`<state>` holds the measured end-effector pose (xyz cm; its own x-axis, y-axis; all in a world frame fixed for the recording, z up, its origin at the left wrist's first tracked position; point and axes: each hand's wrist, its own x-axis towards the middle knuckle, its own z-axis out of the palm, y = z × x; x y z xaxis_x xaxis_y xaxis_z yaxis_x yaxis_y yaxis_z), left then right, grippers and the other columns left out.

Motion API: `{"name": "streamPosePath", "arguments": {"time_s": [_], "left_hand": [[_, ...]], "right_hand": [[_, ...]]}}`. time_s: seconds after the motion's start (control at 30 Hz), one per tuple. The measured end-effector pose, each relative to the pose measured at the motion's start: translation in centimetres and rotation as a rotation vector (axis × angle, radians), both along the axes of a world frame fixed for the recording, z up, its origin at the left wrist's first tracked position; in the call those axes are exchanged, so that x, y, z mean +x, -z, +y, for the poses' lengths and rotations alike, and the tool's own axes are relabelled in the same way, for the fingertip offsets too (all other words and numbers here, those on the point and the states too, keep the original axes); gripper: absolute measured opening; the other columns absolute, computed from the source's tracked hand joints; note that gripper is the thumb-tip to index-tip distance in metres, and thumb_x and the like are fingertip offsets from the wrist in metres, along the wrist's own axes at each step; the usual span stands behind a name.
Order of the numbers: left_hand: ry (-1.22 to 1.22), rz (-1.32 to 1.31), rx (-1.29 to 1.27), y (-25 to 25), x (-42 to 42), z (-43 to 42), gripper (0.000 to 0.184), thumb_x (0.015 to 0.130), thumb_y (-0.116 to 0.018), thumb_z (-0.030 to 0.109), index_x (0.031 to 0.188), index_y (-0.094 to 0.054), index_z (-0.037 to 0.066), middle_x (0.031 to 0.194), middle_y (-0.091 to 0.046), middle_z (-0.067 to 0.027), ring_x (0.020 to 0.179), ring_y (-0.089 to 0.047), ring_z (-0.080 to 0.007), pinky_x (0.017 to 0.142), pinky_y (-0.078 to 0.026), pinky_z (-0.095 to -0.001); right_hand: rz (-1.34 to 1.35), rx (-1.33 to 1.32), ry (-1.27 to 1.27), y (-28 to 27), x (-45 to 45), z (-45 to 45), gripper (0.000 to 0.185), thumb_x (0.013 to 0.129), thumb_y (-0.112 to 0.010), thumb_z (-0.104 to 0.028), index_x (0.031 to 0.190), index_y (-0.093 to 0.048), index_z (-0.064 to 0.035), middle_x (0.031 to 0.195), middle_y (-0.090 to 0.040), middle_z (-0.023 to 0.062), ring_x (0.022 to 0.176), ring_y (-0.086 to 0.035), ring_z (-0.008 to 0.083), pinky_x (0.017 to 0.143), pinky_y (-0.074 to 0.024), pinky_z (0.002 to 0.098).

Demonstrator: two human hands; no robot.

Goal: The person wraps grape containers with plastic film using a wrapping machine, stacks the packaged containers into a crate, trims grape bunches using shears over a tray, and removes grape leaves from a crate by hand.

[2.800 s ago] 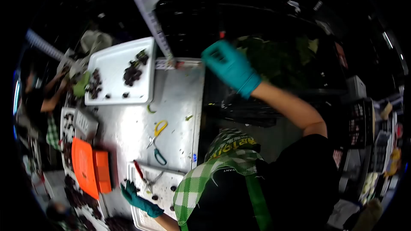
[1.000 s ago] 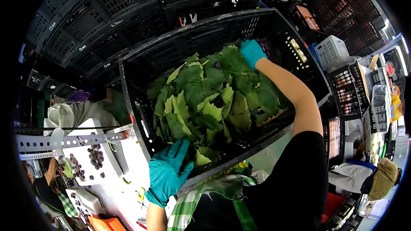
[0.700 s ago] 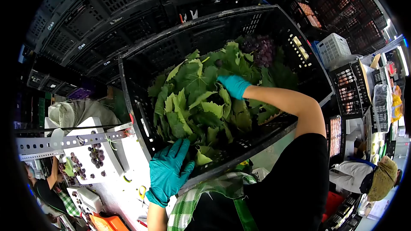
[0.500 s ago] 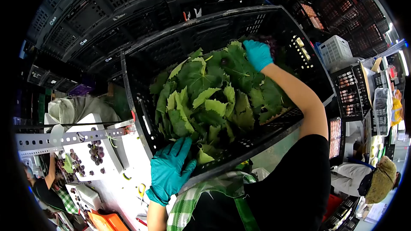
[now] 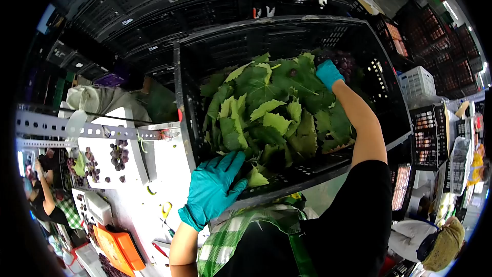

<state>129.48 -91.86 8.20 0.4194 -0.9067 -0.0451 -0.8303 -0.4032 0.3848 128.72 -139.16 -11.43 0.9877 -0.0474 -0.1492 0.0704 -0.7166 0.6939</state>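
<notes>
A large black crate [image 5: 271, 26] holds a pile of green vine leaves [image 5: 261, 90], with dark purple grapes [image 5: 344, 64] at its far right. My left hand [image 5: 214, 187], in a teal glove, rests on the crate's near left rim with its fingers spread. Inside the crate, my right hand [image 5: 329, 73], gloved in blue-green, is at the right edge of the leaves beside the grapes. Its fingertips point down and are hidden, so whether it grips anything does not show.
On the left, a white tray [image 5: 130, 161] with grapes lies on a metal table, near yellow-handled scissors [image 5: 165, 210] and an orange container [image 5: 117, 249]. Another person [image 5: 48, 200] works there. Stacked black crates [image 5: 128, 10] stand behind; another person [image 5: 441, 243] is at the lower right.
The table view has given way to the leaf-filled crate. My right hand went from the grapes to the middle leaves and back to the right. My left hand has stayed on the rim.
</notes>
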Motion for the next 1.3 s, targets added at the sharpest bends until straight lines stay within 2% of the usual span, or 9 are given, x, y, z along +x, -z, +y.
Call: {"name": "streamPosePath", "arguments": {"time_s": [0.23,0.47,0.6,0.63,0.77,0.93,1.0,1.13,1.3], "left_hand": [[0.003,-0.043,-0.12,0.4,0.0,0.5,0.05,0.076,-0.057,0.03,0.118,-0.048,0.006,0.109,-0.055,-0.0144,0.09,-0.055,-0.0312,0.081,-0.043,-0.0371],[-0.007,-0.056,-0.126,0.5,-0.2,1.0,0.046,0.078,-0.055,0.03,0.116,-0.05,0.005,0.107,-0.056,-0.0152,0.084,-0.056,-0.0296,0.075,-0.044,-0.0363],[0.011,-0.095,-0.13,0.8,-0.4,1.3,0.045,0.08,-0.052,0.031,0.114,-0.05,0.003,0.104,-0.057,-0.0136,0.077,-0.056,-0.0268,0.076,-0.043,-0.0356],[0.001,-0.08,-0.098,0.8,-0.4,1.3,0.047,0.077,-0.056,0.028,0.118,-0.049,0.007,0.11,-0.054,-0.0153,0.082,-0.056,-0.0303,0.074,-0.045,-0.0365],[-0.046,-0.011,-0.281,-0.5,-0.8,1.6,0.054,0.075,-0.058,0.023,0.126,-0.042,0.014,0.126,-0.042,-0.0146,0.1,-0.05,-0.0314,0.087,-0.039,-0.0381],[-0.171,0.275,-0.956,-1.2,-2.0,6.8,0.074,0.07,-0.068,0.025,0.133,-0.031,0.013,0.139,-0.024,-0.0137,0.127,-0.025,-0.029,0.103,-0.022,-0.0373],[-0.237,0.539,-1.142,-1.0,-3.4,10.9,0.09,0.067,-0.071,0.029,0.137,-0.019,0.013,0.143,-0.011,-0.0103,0.132,-0.013,-0.0251,0.106,-0.014,-0.0366],[-0.44,0.637,-1.325,0.1,-5.4,21.9,0.095,0.066,-0.071,0.032,0.139,-0.01,0.019,0.144,-0.007,-0.0059,0.131,-0.013,-0.0219,0.105,-0.014,-0.0393],[-0.419,0.692,-1.779,3.3,-11.8,36.9,0.08,0.078,-0.03,0.068,0.138,-0.014,0.017,0.139,-0.024,-0.0104,0.128,-0.022,-0.0234,0.105,-0.018,-0.0402]], "right_hand": [[0.045,0.051,-0.024,1.2,0.2,-2.3,0.012,0.072,-0.052,-0.009,0.082,-0.059,-0.0104,0.076,-0.06,0.0101,0.066,-0.058,0.0233,0.057,-0.0427,0.036],[-0.566,0.388,0.032,-6.4,-3.8,-1.1,0.016,0.074,-0.053,-0.011,0.09,-0.058,-0.0126,0.076,-0.06,0.0097,0.064,-0.058,0.0297,0.056,-0.0463,0.0373],[-0.949,0.87,0.222,-12.1,-5.3,1.1,0.022,0.077,-0.056,-0.008,0.099,-0.054,-0.0065,0.077,-0.06,0.014,0.07,-0.06,0.0296,0.057,-0.0461,0.0358],[-0.899,0.904,0.354,-13.9,-5.2,1.7,0.025,0.079,-0.056,-0.013,0.102,-0.051,-0.0057,0.089,-0.063,0.0107,0.081,-0.06,0.0297,0.067,-0.048,0.0359],[-0.809,0.869,0.115,-23.9,-4.2,12.4,0.016,0.077,-0.056,-0.012,0.092,-0.052,-0.0099,0.081,-0.061,0.0112,0.072,-0.059,0.0309,0.06,-0.046,0.0393],[-0.669,0.752,-0.381,-33.5,-5.0,28.4,0.01,0.077,-0.054,-0.007,0.086,-0.052,-0.0111,0.074,-0.059,0.0114,0.064,-0.056,0.0317,0.053,-0.0447,0.0361],[-0.599,1.033,-0.453,-36.4,-6.1,35.2,0.013,0.077,-0.054,0.0,0.087,-0.054,-0.0076,0.073,-0.059,0.0112,0.065,-0.059,0.0261,0.057,-0.0462,0.0294],[-0.227,1.356,-0.787,-36.7,-5.1,48.0,0.012,0.076,-0.053,0.007,0.086,-0.054,0.0009,0.074,-0.058,0.0102,0.067,-0.058,0.0145,0.061,-0.046,0.0252],[0.456,1.518,-1.338,-35.1,-5.7,65.1,0.01,0.071,-0.059,0.002,0.08,-0.055,-0.0018,0.071,-0.058,0.0103,0.06,-0.057,0.0238,0.055,-0.045,0.0283]]}}
